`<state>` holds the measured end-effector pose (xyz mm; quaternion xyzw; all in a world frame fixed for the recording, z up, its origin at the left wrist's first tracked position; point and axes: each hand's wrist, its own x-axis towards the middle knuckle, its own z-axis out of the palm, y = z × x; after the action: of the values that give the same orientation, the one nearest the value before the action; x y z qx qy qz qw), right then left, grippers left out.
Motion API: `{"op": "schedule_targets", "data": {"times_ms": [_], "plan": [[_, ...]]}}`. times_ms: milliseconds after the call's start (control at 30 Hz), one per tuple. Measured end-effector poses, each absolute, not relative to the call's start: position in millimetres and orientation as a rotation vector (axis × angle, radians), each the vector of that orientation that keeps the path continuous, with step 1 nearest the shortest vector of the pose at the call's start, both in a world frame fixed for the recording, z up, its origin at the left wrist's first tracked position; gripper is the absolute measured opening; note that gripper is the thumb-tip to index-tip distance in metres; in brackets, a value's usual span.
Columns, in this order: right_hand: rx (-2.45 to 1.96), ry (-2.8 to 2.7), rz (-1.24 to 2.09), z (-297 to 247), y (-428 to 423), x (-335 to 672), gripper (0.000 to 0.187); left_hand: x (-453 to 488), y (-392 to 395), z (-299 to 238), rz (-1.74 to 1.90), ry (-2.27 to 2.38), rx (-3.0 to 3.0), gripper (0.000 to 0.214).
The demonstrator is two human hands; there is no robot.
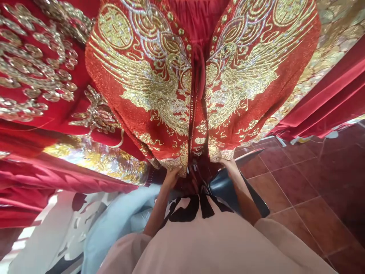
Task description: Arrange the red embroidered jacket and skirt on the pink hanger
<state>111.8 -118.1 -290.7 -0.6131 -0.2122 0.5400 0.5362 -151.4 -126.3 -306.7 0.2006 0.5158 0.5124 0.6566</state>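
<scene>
A red jacket (165,125) with gold phoenix embroidery and beading hangs open down its front before me. My left hand (172,177) grips the lower hem corner of its left front panel, thumb on top of the patterned border. At the matching corner of the other panel (245,95), my right hand (227,163) pinches the hem in the same way. Between the panels runs a dark gap with red gathered cloth (196,23) at the top. The fingers under both hems are hidden.
Red cloth with silver beaded ornaments (37,64) lies at left. Gold sequined fabric (330,57) and a red curtain (319,99) are at right. A dark chair-like object (228,186) stands by my right arm, above a tiled floor (288,190). Light blue cloth (105,224) is at lower left.
</scene>
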Motion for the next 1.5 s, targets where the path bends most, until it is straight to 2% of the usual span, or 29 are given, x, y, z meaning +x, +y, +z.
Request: {"op": "schedule_targets", "data": {"times_ms": [100, 333, 700, 933, 1500], "plan": [[-1.463, -0.535, 1.215, -280.7, -123.6, 104.4, 0.024, -141.8, -131.7, -307.6, 1.200, 1.202, 0.465, 0.043], [-1.185, -0.386, 1.308, -255.8, -138.2, 51.5, 0.020, -122.5, -129.1, -291.0, 1.197, 1.196, 0.573, 0.041], [-1.018, -0.417, 1.329, -243.3, -148.5, 20.6, 0.041, -86.2, -133.5, -263.1, 1.162, 0.994, 0.564, 0.056], [-1.001, -0.380, 1.235, -244.7, -152.1, 12.9, 0.043, -84.7, -133.8, -265.7, 1.194, 1.012, 0.563, 0.059], [-1.117, -0.150, 1.328, -244.8, -140.4, -1.6, 0.032, -85.3, -136.9, -280.8, 1.284, 1.133, 0.807, 0.036]]}}
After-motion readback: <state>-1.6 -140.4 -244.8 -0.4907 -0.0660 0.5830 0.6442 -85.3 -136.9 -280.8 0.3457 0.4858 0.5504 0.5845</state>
